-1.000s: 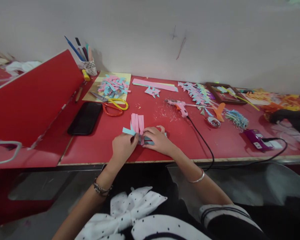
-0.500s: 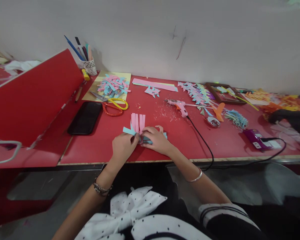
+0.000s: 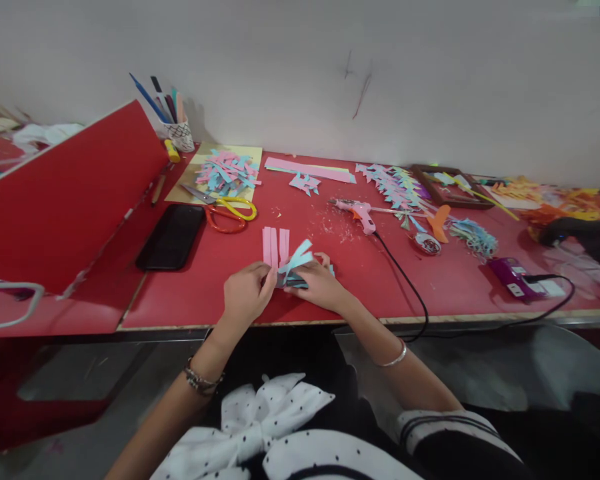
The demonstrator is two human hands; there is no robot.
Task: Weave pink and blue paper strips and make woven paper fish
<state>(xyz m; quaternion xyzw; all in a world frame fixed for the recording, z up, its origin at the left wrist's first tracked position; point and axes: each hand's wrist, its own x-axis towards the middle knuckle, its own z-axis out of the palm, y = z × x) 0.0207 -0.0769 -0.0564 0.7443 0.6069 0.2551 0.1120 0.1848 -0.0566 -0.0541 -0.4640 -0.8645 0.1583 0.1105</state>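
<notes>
Near the table's front edge, both hands work at a small piece woven from paper strips. Several pink paper strips (image 3: 275, 245) point away from me, flat on the red surface. Light blue paper strips (image 3: 299, 259) cross them, and one is bent up at an angle. My left hand (image 3: 247, 291) is closed, with its thumb and fingertips at the near ends of the pink strips. My right hand (image 3: 320, 285) presses over the blue strips and grips them under curled fingers. The crossing point is partly hidden by the fingertips.
Yellow-and-red-handled scissors (image 3: 230, 208) and a black phone (image 3: 171, 237) lie to the left. A pink glue gun (image 3: 361, 215) trails its cord (image 3: 405, 280) over the front edge at right. Cut paper pieces (image 3: 227, 172) lie on a cream sheet. A purple power socket box (image 3: 515, 280) sits far right.
The blue strip that pointed left by my left hand now stands bent up to the right, near my right hand. Both hands stay in nearly the same place.
</notes>
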